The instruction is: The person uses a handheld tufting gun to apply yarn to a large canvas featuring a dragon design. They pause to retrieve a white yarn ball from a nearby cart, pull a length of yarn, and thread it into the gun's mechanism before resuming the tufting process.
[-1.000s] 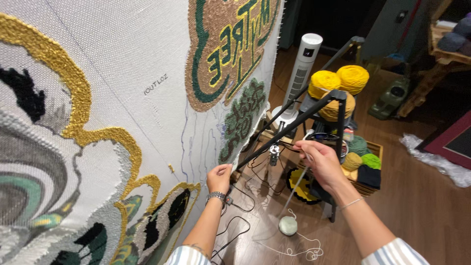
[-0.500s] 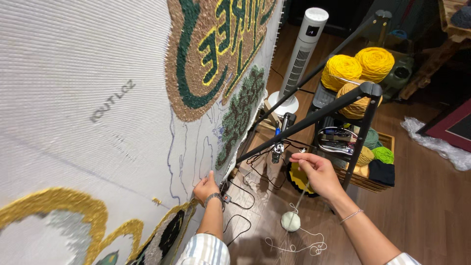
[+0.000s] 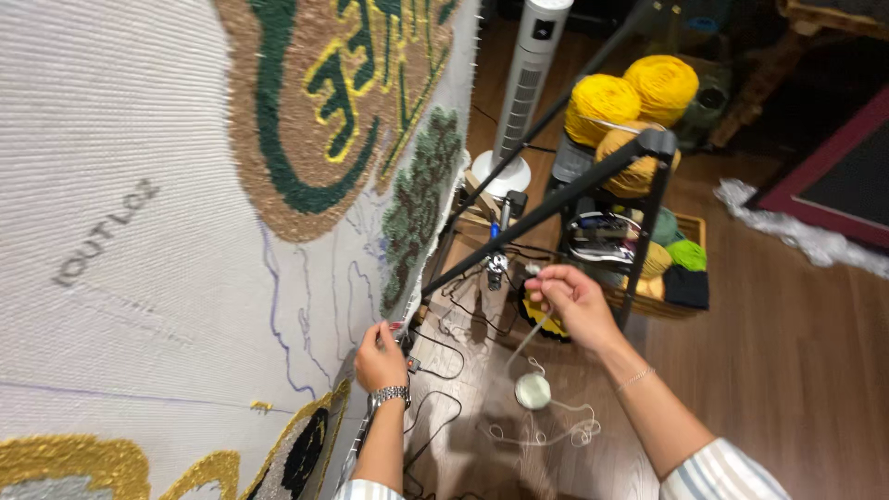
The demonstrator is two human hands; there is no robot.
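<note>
A large white tufting cloth (image 3: 167, 231) stretched upright fills the left, with tufted green, brown and gold patches. My left hand (image 3: 378, 356), wearing a metal watch, grips a small dark object at the cloth's lower edge. My right hand (image 3: 569, 301) is raised beside a black slanted frame bar (image 3: 546, 204) and pinches a pale yarn strand (image 3: 524, 344). The strand runs down to a small pale yarn ball (image 3: 532, 391) on the wooden floor, with loose loops beside it.
A black rack (image 3: 648, 185) carries yellow yarn cones (image 3: 630, 93), with a wooden crate of green and dark yarn (image 3: 681, 264) behind. A white tower fan (image 3: 528, 74) stands at the back. Black cables (image 3: 444, 370) trail across the floor. A dark red rug (image 3: 833, 176) lies at right.
The view has tilted up and closer. My right hand has drawn the yarn strand upward and leftward near the frame bar. My left hand stays at the cloth's lower edge.
</note>
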